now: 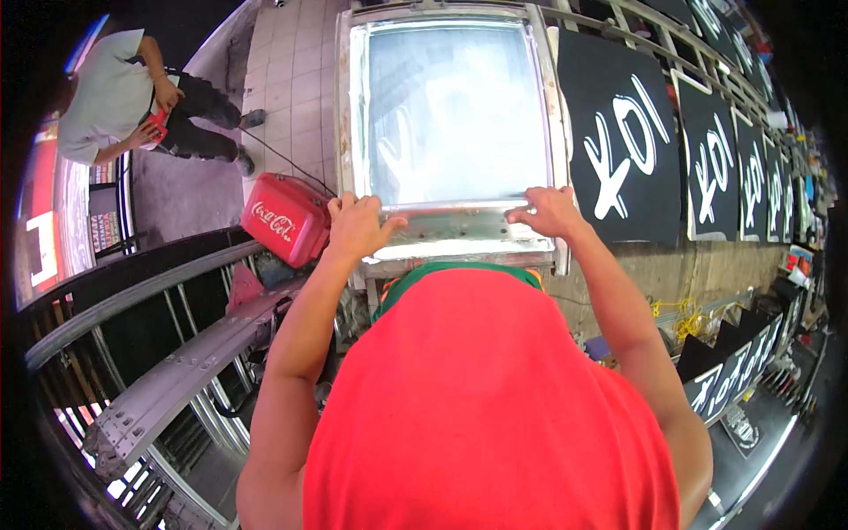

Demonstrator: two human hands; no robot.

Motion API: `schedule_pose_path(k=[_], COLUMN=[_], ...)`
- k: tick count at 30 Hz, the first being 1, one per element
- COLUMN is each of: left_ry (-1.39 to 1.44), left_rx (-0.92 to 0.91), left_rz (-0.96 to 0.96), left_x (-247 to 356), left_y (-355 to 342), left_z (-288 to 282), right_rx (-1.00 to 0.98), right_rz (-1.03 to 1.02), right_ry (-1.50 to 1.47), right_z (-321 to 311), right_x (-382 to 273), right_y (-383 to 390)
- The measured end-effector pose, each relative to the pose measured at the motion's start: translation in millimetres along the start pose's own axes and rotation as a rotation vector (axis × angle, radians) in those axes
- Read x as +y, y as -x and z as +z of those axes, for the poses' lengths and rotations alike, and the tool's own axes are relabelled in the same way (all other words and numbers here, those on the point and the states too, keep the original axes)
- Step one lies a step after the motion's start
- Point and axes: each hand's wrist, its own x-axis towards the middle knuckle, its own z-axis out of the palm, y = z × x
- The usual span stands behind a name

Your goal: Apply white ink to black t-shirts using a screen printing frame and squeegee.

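A wide, metal-bodied squeegee (450, 223) lies across the near end of a framed printing screen (455, 106). My left hand (357, 230) closes round its left end, with the thumb along the metal. At the other end my right hand (549, 214) grips it the same way, thumb pointing inward. The screen's mesh looks pale and shiny, with a faint lettering shape at its left and white ink smeared along the borders. More white ink (420, 249) streaks the strip between the squeegee and my body. The squeegee's lower edge is hidden.
Black printed panels (618, 141) with white lettering line up to the right. A red cooler box (284, 219) stands left of the screen, beside a metal ladder-like frame (190, 358). A person (132, 102) stands at the far left holding something red. Yellow cord (689, 320) lies at right.
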Motion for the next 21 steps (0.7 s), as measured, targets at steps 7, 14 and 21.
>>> schedule_pose_path(k=[7,14,21], left_ry=[-0.080,-0.112,-0.157], left_rx=[0.024,0.427,0.410], left_rz=[-0.005,0.069,0.021], left_x=[-22.1,-61.2,-76.3], left_y=[-103.3,-267.9,-355.9], left_z=[-61.2,-142.5,-124.5], right_rx=[0.204,0.734,0.817], right_rz=[-0.045,-0.108,-0.126], right_ry=[0.030,0.090,0.115], right_z=[-76.6,-184.4,-180.0], right_x=[23.2,38.3,74.9], right_y=[-78.8,-200.8,-292.5])
